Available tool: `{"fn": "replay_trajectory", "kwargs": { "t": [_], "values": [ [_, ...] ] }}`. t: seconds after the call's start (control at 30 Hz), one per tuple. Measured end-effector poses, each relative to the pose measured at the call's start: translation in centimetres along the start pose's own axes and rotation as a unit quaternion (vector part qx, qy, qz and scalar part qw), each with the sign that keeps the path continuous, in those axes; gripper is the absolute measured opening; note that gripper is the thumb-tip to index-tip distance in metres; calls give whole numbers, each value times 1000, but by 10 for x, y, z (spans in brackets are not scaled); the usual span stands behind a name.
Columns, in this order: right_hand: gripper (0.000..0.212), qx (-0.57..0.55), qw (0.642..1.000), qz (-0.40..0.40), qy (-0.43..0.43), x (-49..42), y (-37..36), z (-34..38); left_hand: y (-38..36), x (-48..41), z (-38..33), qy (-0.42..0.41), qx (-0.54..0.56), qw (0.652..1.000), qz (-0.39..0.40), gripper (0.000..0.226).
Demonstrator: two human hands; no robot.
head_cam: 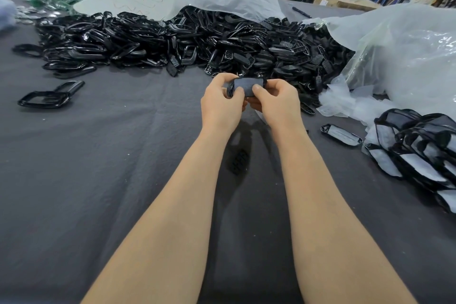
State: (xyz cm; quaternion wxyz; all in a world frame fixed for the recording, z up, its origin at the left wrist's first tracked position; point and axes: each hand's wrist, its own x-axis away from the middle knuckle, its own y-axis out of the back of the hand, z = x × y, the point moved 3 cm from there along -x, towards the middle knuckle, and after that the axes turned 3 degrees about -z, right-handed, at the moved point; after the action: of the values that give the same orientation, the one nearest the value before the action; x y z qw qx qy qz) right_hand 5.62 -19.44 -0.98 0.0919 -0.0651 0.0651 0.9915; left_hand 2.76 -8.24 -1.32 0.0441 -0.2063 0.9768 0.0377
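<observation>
Shell (247, 85) (black plastic) gripped by left hand (220, 103) and right hand (277, 103), thumbs on top, parts pile (271, 49) behind

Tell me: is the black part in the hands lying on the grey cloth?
No, the left hand and right hand both grip the black part and hold it up off the grey cloth.

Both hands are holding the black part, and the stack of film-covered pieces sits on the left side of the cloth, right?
No. The left hand and right hand do hold the black part, but the head view shows the stack of film-covered pieces on the right side of the cloth, not the left.
</observation>
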Motion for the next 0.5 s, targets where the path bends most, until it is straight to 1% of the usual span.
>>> {"fn": "replay_trajectory", "kwargs": {
  "t": [0.13,0.27,0.4,0.5],
  "values": [
    [13,-19,1000,5,-7,0,-1,0,1,3,-2,-5,-1,1000,-12,20],
    [10,-36,999,9,-20,0,-1,0,2,4,-3,-9,-2,1000,-7,15],
    [11,-30,999,13,-18,2,0,0,2,4,-4,-7,-13,1000,-4,17],
    [9,-30,999,35,-26,3,0,-1,4,3,-3,-6,-23,1000,-9,24]
  ]
}}
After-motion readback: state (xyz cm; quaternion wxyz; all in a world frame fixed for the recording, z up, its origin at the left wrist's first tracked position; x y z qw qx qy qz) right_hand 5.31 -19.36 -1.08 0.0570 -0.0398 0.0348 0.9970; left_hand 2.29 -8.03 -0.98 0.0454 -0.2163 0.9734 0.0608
